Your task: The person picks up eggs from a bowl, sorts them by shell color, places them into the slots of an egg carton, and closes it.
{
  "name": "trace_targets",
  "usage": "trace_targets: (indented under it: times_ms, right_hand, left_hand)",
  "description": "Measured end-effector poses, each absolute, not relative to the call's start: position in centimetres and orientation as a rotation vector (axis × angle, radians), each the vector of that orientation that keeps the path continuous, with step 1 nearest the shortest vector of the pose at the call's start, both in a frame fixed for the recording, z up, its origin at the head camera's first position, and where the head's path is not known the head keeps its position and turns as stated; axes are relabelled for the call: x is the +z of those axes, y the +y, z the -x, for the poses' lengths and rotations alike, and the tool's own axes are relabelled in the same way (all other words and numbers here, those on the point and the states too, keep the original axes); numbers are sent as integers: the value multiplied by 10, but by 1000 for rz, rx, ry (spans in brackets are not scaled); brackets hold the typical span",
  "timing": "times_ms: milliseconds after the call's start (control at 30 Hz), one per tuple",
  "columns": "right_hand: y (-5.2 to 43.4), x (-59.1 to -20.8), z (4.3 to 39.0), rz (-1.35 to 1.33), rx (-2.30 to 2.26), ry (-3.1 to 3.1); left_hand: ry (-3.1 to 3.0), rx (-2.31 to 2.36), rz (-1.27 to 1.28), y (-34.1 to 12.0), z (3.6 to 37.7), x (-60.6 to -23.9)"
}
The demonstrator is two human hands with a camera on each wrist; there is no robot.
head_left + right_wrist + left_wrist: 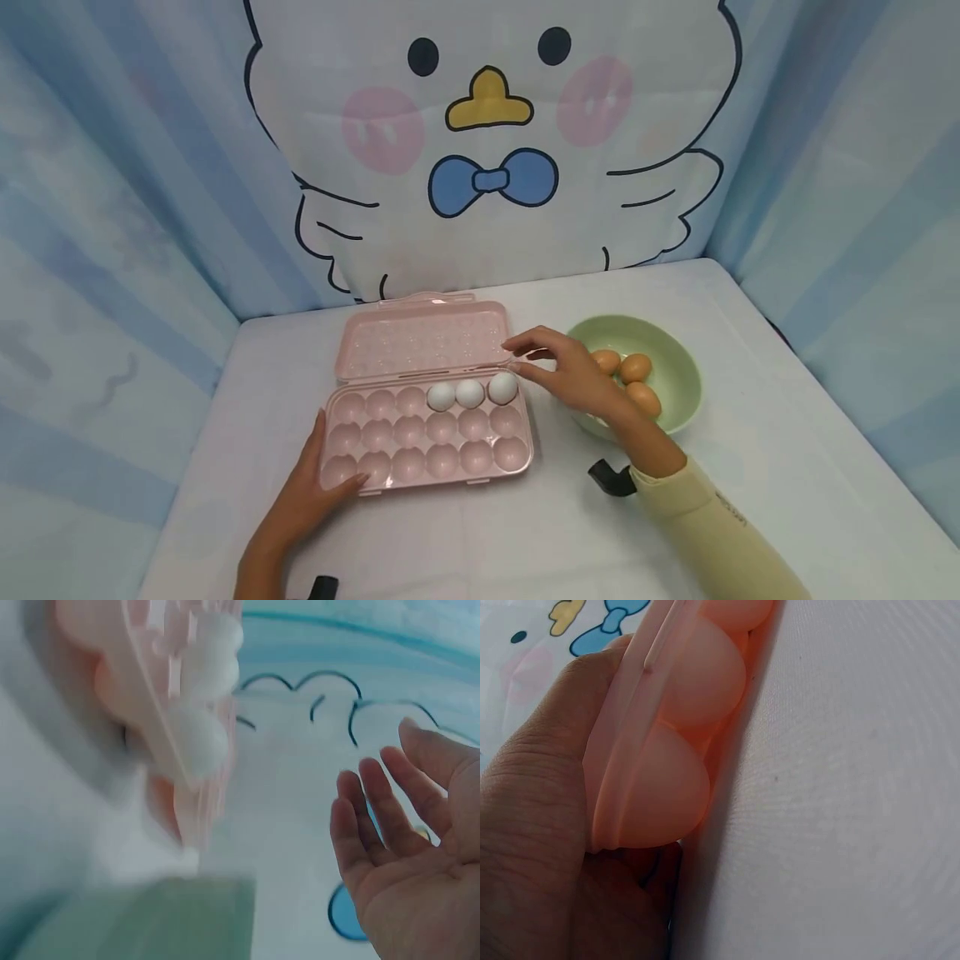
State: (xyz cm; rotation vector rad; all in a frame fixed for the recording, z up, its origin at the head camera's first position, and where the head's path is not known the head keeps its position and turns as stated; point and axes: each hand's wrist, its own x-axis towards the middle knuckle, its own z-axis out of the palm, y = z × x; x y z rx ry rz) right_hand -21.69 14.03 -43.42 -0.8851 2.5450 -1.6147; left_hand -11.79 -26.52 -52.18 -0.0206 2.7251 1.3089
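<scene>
A pink egg box (420, 429) lies open on the table, its lid (427, 337) folded back. Three white eggs, one the egg at the corner (502, 388), sit in the right-hand half of its back row. With the thumb over the front rim and the fingers at the left end, my left hand (311, 483) grips the box; the left wrist view shows the thumb along the rim (622, 772). Between box and bowl my right hand (573, 371) hovers with loosely bent fingers, holding nothing. In the right wrist view the right palm (409, 847) is bare.
A green bowl (686, 392) stands to the right of the box, partly behind the right forearm. Brown eggs (635, 367) lie in it. A white cloth (465, 542) covers the table, and printed curtains (487, 242) hang behind and at both sides.
</scene>
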Motion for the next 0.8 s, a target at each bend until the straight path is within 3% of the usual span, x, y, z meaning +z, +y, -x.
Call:
trace_targets:
  times_ms: [367,800]
  right_hand:
    - [232,-445,202,714,-1483,2605]
    - [281,-441,189,663,-1364,2614]
  left_hand:
    - [2707,1296,62,-264,119,-522]
    - [2725,1261,85,-265,120,-523]
